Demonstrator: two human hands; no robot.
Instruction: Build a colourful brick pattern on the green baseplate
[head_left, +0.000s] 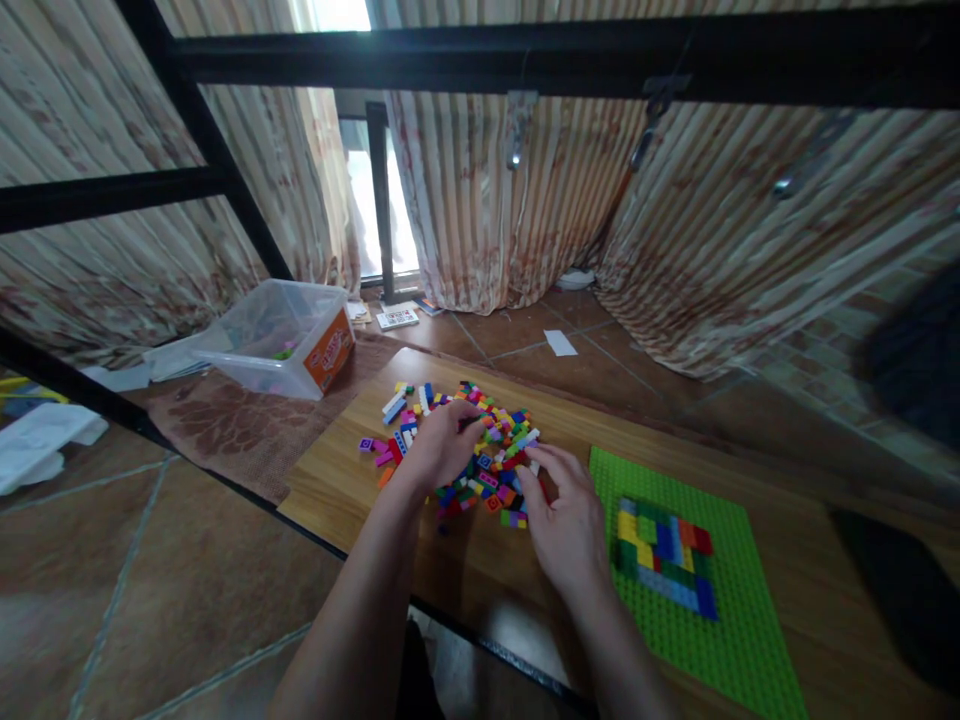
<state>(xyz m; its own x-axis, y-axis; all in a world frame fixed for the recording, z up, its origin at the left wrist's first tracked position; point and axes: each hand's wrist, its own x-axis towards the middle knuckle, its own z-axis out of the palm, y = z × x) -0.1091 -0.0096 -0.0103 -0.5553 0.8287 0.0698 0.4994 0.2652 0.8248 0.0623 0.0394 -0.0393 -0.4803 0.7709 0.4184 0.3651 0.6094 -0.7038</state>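
A loose pile of small coloured toy bricks (pixel 491 480) is spread over the wooden table (pixel 337 450). Over the upper left of the pile is my left hand (pixel 448 440). Its fingers are bent and its thumb lies close to the index finger; what is between them, if anything, is hidden. My right hand (pixel 566 505) reaches in from the right side, thumb and fingers apart around the bricks at the pile's edge. Right of it lies a green baseplate (pixel 739 545) bearing a flat block of joined bricks (pixel 664 555) in yellow, green, blue, red and light blue.
A clear plastic box (pixel 281 345) with an orange label stands on a brown mat (pixel 225 420) at the left. A dark flat object (pixel 900 590) lies at the table's right. Black metal bars (pixel 480 60) cross overhead before striped curtains (pixel 480 220). Paper (pixel 559 343) lies on the tiles.
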